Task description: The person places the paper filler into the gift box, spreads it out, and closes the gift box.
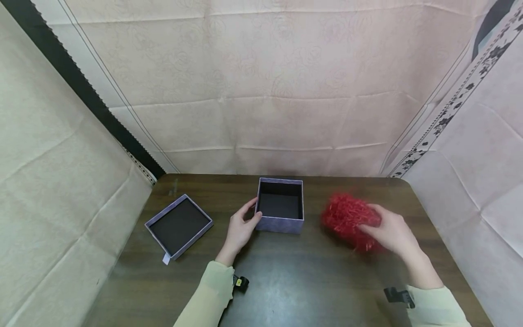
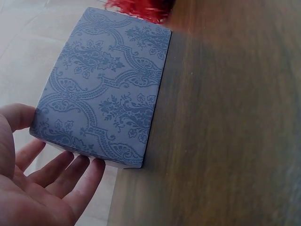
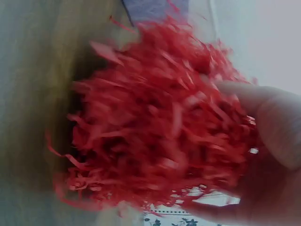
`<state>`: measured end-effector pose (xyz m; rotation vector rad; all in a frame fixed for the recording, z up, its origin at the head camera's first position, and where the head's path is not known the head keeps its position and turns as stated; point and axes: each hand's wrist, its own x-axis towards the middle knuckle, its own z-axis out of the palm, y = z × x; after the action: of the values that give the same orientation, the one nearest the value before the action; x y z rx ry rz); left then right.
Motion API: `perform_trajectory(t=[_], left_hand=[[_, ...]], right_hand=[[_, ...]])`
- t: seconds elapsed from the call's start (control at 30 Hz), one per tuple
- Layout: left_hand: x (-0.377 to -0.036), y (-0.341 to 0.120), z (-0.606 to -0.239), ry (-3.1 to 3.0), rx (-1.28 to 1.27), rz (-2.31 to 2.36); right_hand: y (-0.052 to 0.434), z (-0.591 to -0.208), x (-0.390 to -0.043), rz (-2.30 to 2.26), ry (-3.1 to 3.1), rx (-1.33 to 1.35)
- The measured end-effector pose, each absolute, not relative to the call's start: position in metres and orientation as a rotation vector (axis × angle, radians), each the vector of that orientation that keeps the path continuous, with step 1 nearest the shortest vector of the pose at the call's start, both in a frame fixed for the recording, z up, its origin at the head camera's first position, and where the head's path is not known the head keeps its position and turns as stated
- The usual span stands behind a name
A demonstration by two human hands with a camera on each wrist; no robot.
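A purple-blue patterned box (image 1: 280, 224) stands upright at the middle of the table, its dark inside facing up. My left hand (image 1: 240, 229) holds its left wall, thumb at the front corner; in the left wrist view the fingertips (image 2: 96, 165) touch the box's side (image 2: 101, 89). To the right, my right hand (image 1: 390, 227) grips a loose bundle of red shredded paper (image 1: 347, 220). In the right wrist view the shredded paper (image 3: 160, 127) is blurred and hides most of the fingers, with the thumb (image 3: 277, 122) pressed into its edge.
At the left lies the box's shallow lid (image 1: 179, 227), dark inside up, with a small white tab (image 1: 166, 259) at its near corner. Dark brown wooden table (image 1: 286, 281); pale cloth (image 1: 261, 91) hangs behind it and at both sides.
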<state>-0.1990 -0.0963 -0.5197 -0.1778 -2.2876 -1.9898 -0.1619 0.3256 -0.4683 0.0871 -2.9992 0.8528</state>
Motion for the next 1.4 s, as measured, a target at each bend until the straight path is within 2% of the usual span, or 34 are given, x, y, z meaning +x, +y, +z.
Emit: perform_trajectory(t=[0.17,0.43,0.73,1.4], left_hand=[[-0.2,-0.096,-0.52,-2.273,-0.193,-2.002],[-0.198,-0.097,-0.518,-2.281,-0.184,-2.006],[-0.215,-0.101,-0.547,-2.308,-0.186,-1.973],[-0.216,-0.106,-0.554,-2.3,-0.257,-2.003]], right_hand=[[0.321,-0.482,-0.163,0.821,-3.048,0.178],[0.311,-0.496,-0.175,0.742,-2.982,0.17],[0.304,-0.506,-0.195,0.697,-3.085,0.176],[0.314,-0.447,-0.175,0.868,-2.758,-0.001]])
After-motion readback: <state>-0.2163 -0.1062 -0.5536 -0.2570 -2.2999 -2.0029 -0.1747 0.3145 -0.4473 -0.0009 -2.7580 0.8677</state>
